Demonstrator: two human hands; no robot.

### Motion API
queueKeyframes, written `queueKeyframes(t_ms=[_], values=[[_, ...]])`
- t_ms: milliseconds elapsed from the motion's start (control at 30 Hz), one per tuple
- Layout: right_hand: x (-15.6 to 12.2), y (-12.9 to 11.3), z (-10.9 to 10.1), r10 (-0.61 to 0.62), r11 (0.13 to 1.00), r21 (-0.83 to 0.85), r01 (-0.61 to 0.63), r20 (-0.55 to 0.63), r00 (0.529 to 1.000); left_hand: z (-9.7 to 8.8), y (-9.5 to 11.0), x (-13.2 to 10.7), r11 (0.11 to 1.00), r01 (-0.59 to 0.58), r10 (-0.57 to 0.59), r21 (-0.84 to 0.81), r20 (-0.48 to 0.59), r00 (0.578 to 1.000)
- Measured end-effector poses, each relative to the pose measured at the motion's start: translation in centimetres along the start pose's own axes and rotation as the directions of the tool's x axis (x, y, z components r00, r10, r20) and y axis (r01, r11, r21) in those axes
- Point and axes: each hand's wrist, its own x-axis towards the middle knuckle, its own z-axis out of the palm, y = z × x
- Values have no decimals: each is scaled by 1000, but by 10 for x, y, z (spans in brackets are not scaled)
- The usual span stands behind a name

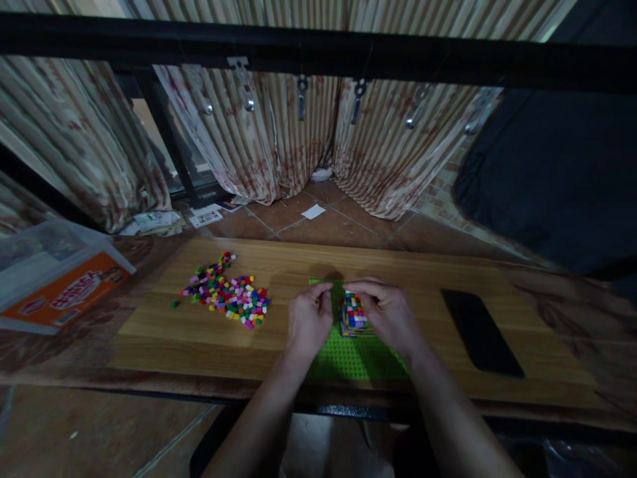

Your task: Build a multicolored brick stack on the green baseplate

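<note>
A small block of stacked toy bricks (354,317) in many colours stands on a green studded baseplate (343,362). My right hand (391,311) curls over the right and far side of the block, its bent fingers close above the top bricks. To the left of the block is my left hand (308,322), thumb and index finger bent towards each other. Whatever either hand pinches is too small or hidden to make out. A loose pile of small coloured toy bricks (239,299) lies further left on the wooden board (164,338).
At the right of the board lies a flat black phone-like slab (480,332). A clear plastic tub with an orange label (70,292) stands at far left. Beyond the board are a tiled floor (328,229), striped curtains (293,139) and a dark bar with metal hooks (358,99).
</note>
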Motion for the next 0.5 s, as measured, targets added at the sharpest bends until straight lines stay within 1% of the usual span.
queueKeyframes(t_ms=[133,200,267,300,333,400,433,500], values=[[-3,8,1,44,998,44,-39,-124,991,-21,-12,8,998,55,-55,1,-58,997],[-4,12,-1,47,998,56,-36,-203,978,-35,-21,13,996,71,-66,50,-103,992],[-6,13,-4,48,998,55,-36,-236,970,-50,-29,17,988,92,-69,127,-177,982],[-7,12,-6,51,998,48,-41,-224,973,-59,-33,19,980,111,-75,165,-213,974],[-9,12,-9,54,998,32,-49,-184,982,-67,-37,20,969,141,-89,204,-245,966],[-13,11,-17,58,998,-28,-59,-29,998,-85,-44,21,943,202,-121,264,-293,948],[-16,11,-21,56,996,-70,-52,59,997,-93,-47,21,932,225,-133,285,-309,942],[-21,16,-28,65,991,-129,-47,143,988,-107,-52,19,918,241,-136,315,-320,938]])
